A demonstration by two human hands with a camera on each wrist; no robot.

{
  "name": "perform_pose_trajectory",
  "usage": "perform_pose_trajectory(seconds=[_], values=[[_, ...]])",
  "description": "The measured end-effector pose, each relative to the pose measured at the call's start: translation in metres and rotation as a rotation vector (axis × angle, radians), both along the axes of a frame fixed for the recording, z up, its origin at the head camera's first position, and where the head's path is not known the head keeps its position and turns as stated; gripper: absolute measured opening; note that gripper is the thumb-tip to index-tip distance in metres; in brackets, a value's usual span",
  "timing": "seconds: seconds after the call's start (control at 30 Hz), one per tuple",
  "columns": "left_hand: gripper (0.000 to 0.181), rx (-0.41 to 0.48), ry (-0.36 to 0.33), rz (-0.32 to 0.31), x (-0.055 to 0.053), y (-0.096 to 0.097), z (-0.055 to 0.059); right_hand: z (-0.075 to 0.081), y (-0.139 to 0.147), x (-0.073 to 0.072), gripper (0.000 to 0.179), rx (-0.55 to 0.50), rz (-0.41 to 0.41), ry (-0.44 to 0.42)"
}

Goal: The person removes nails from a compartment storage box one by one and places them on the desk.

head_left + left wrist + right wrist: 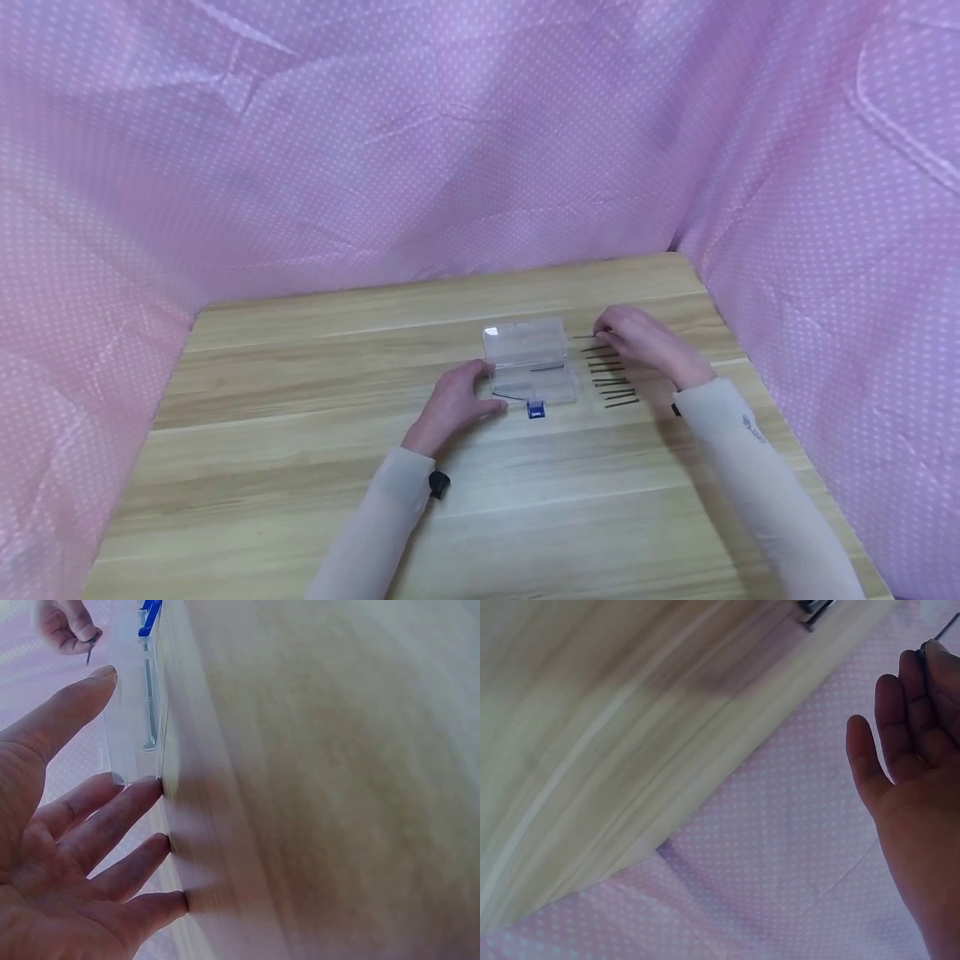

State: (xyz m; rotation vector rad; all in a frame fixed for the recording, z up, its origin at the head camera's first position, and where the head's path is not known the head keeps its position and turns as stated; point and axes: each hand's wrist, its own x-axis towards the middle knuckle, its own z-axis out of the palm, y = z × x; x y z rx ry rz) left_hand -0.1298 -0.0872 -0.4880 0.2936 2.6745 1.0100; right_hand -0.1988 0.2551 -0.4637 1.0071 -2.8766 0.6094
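A clear plastic box (pixel 525 343) lies with its lid folded back on the wooden table, a blue latch (pixel 536 409) at its front. Inside are two nails, one near the left front (pixel 510 397) and one toward the hinge (pixel 547 367). My left hand (pixel 454 398) is at the box's left end, fingers spread and fairly straight, with fingertips against its end and the table. Between thumb and fingertips, my right hand (pixel 637 335) pinches a thin dark nail (pixel 946 628), seen raised off the table in the left wrist view.
To the right of the box, several dark nails (pixel 611 382) lie in a column, roughly parallel. The wooden table (pixel 300 467) extends to the left and front. Pink dotted cloth (pixel 450 167) hangs behind the table and along its sides.
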Motion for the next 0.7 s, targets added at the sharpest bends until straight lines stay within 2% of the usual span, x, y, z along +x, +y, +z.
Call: perform_pose_trajectory(seconds=[0.4,0.7], values=[[0.064,-0.003,-0.013,0.020,0.000,0.000,0.002,-0.006,0.008,-0.014,0.004,0.053,-0.047,-0.109],[0.064,0.004,-0.017,0.012,0.000,0.001,0.001,-0.011,0.011,-0.016,0.005,0.079,-0.043,-0.126]])
